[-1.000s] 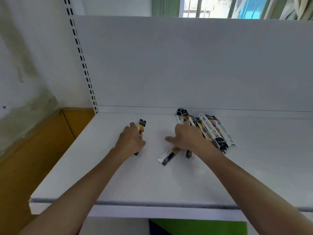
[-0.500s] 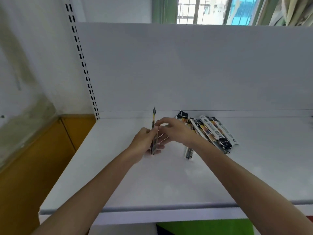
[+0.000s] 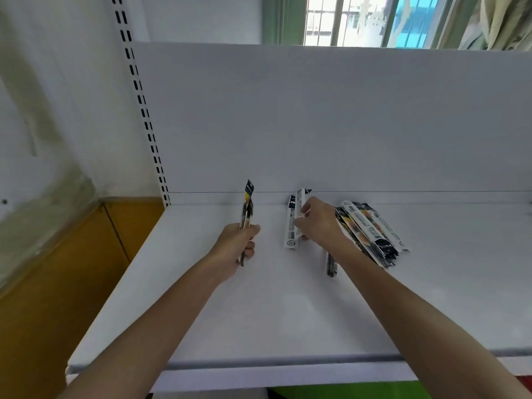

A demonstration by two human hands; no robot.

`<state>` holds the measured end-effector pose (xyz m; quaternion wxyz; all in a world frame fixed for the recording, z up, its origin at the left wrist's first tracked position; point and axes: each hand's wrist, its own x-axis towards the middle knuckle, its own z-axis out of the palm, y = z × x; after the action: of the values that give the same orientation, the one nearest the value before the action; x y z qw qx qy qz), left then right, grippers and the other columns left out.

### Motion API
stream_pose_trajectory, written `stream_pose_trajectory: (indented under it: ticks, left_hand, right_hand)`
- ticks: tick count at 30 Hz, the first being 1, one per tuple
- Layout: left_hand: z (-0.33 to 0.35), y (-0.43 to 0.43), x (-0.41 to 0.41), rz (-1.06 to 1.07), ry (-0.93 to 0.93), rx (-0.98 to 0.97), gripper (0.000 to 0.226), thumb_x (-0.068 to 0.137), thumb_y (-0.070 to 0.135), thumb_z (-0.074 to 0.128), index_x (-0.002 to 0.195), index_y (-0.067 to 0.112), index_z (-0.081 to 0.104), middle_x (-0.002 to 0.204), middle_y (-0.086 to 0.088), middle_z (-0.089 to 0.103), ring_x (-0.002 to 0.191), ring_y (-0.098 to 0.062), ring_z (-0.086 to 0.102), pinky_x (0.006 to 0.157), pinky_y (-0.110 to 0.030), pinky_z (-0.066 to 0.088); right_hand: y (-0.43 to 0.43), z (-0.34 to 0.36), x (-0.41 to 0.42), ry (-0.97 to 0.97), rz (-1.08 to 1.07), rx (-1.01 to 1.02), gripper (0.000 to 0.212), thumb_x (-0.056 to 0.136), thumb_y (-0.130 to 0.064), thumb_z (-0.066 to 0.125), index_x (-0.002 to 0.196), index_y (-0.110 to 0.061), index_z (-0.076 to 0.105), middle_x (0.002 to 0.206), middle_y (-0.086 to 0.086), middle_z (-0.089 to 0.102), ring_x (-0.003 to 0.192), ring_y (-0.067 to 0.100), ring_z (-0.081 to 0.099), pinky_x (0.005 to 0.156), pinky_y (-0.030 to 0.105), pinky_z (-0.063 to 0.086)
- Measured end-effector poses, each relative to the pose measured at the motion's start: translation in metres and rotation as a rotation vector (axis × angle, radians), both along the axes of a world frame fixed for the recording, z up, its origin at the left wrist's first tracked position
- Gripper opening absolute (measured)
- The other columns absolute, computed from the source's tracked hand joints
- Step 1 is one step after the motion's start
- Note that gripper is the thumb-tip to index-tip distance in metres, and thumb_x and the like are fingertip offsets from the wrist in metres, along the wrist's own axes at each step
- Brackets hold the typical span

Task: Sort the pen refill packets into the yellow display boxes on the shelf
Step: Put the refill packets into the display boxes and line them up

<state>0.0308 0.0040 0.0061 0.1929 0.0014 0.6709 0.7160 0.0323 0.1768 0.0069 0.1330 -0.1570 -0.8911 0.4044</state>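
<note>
White shelf (image 3: 288, 306), mid-frame. Packet print too small to read. Left hand (image 3: 234, 247) fist-grips upright packets (image 3: 248, 205); right hand (image 3: 318, 224) pinches white packet (image 3: 291, 228); fanned pile (image 3: 371, 231) lies centre-right.

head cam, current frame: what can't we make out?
Head view: how many packets the left hand grips; edge-on, fingers cover them.
Head view: dark packet, mostly under the right forearm.
Head view: print on the packet pile, too small.
Yellow display boxes: outside the frame.
</note>
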Motion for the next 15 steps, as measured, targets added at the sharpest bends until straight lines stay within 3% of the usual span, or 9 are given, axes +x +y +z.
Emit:
stream_pose_trajectory:
  ticks: [3, 6, 9, 12, 15]
  left_hand:
    - [0.004, 0.009, 0.004, 0.009, 0.005, 0.029, 0.017, 0.098, 0.018, 0.043, 0.093, 0.005, 0.053, 0.078, -0.006, 0.052, 0.062, -0.015, 0.052, 0.051, -0.019, 0.048]
    - [0.007, 0.02, 0.009, -0.065, 0.021, 0.064, 0.032, 0.1, 0.032, 0.033, 0.106, 0.009, 0.055, 0.094, -0.01, 0.064, 0.073, -0.021, 0.064, 0.067, -0.036, 0.058]
    - [0.005, 0.028, 0.011, -0.071, 0.15, -0.02, 0.032, 0.1, 0.035, 0.031, 0.112, 0.017, 0.054, 0.093, 0.001, 0.067, 0.067, -0.009, 0.068, 0.076, -0.038, 0.056]
    - [0.005, 0.035, 0.012, -0.086, 0.254, -0.128, 0.03, 0.1, 0.034, 0.031, 0.103, 0.016, 0.055, 0.079, 0.002, 0.063, 0.061, -0.009, 0.062, 0.07, -0.029, 0.052]
    - [0.006, 0.05, 0.018, -0.167, 0.235, -0.127, 0.028, 0.1, 0.032, 0.033, 0.091, 0.015, 0.054, 0.069, 0.001, 0.051, 0.053, -0.008, 0.046, 0.048, -0.017, 0.044]
  right_hand:
    - [-0.019, 0.018, 0.019, 0.063, 0.105, -0.275, 0.028, 0.081, -0.003, 0.064, 0.104, -0.006, 0.048, 0.088, 0.004, 0.052, 0.06, 0.017, 0.061, 0.05, 0.029, 0.057]
    - [-0.039, 0.024, 0.03, 0.022, 0.291, -0.211, 0.038, 0.075, -0.003, 0.069, 0.107, -0.008, 0.05, 0.087, 0.004, 0.06, 0.061, 0.017, 0.06, 0.053, 0.026, 0.055]
    - [-0.035, 0.022, 0.036, 0.03, 0.352, -0.089, 0.024, 0.076, -0.011, 0.069, 0.098, -0.016, 0.06, 0.089, 0.001, 0.071, 0.065, 0.006, 0.061, 0.055, 0.007, 0.045]
    - [-0.019, 0.022, 0.042, 0.142, 0.242, -0.015, 0.013, 0.084, -0.019, 0.061, 0.09, -0.017, 0.073, 0.08, -0.008, 0.069, 0.065, -0.003, 0.056, 0.057, 0.005, 0.038]
    - [-0.003, 0.019, 0.049, 0.214, 0.103, -0.094, 0.02, 0.089, -0.026, 0.055, 0.085, -0.013, 0.07, 0.076, -0.006, 0.065, 0.066, -0.001, 0.054, 0.063, 0.015, 0.041]
